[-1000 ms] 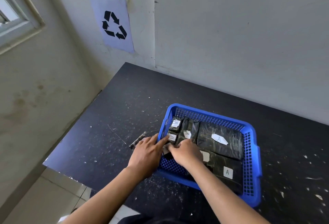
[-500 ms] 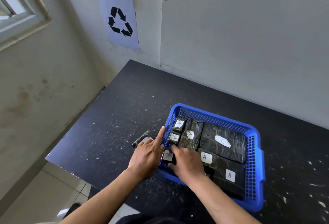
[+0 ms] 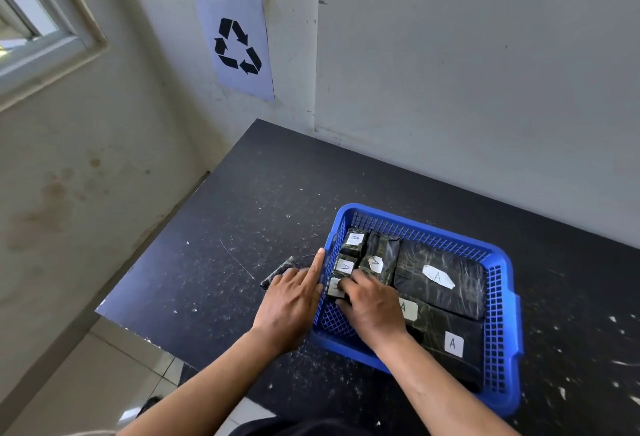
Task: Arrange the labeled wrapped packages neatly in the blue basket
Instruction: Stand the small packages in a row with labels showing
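Observation:
The blue basket (image 3: 502, 297) sits on the black table (image 3: 242, 210) and holds several black wrapped packages with white "A" labels. A large package (image 3: 440, 283) lies at the back right, and another large one (image 3: 450, 345) is in front of it. Two small packages (image 3: 353, 240) (image 3: 344, 266) line the left wall. My right hand (image 3: 370, 304) is inside the basket, its fingers closed on a third small package (image 3: 334, 288) at the left wall. My left hand (image 3: 291, 300) rests outside against the basket's left wall, index finger pointing up along it.
One more black wrapped package (image 3: 277, 273) lies on the table just left of my left hand, partly hidden by it. A recycling sign (image 3: 239, 44) hangs on the wall behind. The table's left edge drops to a tiled floor (image 3: 104, 366).
My right hand has shifted slightly with the small package at the basket's left wall. My left hand stays against the outside wall, its index finger now straighter. The camera has tilted a little.

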`<state>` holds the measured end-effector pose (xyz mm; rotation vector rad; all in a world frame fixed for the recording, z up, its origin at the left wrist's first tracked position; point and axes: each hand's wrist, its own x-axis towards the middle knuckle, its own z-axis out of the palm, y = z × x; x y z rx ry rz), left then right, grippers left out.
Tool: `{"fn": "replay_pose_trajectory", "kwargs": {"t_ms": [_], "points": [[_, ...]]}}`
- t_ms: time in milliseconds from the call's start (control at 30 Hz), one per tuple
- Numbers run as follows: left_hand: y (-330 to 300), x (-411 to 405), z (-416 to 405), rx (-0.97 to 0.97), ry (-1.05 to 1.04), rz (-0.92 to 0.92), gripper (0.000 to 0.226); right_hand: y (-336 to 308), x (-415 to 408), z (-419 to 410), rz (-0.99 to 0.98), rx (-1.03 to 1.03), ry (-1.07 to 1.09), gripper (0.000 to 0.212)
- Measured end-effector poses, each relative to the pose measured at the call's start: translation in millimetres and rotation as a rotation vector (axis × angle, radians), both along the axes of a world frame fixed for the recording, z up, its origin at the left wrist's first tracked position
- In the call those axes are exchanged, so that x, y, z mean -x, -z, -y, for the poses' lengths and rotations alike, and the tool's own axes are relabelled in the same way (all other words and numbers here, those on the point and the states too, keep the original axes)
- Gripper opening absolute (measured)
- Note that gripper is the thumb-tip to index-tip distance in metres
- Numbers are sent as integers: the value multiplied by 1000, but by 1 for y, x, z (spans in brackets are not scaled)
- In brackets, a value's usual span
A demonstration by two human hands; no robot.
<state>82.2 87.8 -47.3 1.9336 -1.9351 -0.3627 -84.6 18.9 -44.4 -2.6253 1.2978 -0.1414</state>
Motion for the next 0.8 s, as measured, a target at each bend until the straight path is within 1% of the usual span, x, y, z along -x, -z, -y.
{"fn": "replay_pose_trajectory", "kwargs": {"t_ms": [33,100,167,233,300,333,400,467,567,600,633,667,700,733,767,800], "points": [[2,-3,-1,43,-7,6,60,0,1,1,12,-11,-6,28],[5,-11,-4,101,-112,-43,60,-3,2,2,76,-40,11,30],[12,-22,-6,94,-249,-77,63,-5,7,3,170,-67,85,22],[19,-31,-6,-62,-299,-3,69,-4,14,3,227,-91,171,16],[23,-36,-3,-262,-276,93,77,-3,19,3,248,-145,238,11],[24,-38,0,-324,-273,107,79,-4,20,2,252,-175,261,9],[22,-40,5,-366,-298,83,78,-6,21,2,247,-219,293,6],[13,-41,9,-301,-337,1,71,-12,19,3,302,-248,303,6],[-13,-38,15,-54,-430,-257,68,-33,5,7,556,-288,335,8],[-24,-37,18,28,-414,-290,68,-42,-1,10,637,-295,358,3],[-36,-34,20,90,-354,-258,68,-51,-6,14,703,-307,381,9],[-49,-31,22,129,-267,-198,67,-61,-10,18,741,-336,384,23],[-60,-27,25,153,-167,-136,65,-71,-12,23,750,-387,355,36],[-69,-21,27,157,-80,-92,63,-81,-13,29,709,-435,304,44],[-75,-16,29,150,-21,-73,62,-89,-13,34,624,-464,233,45],[-78,-11,30,145,12,-77,62,-96,-12,39,516,-463,168,38]]}}
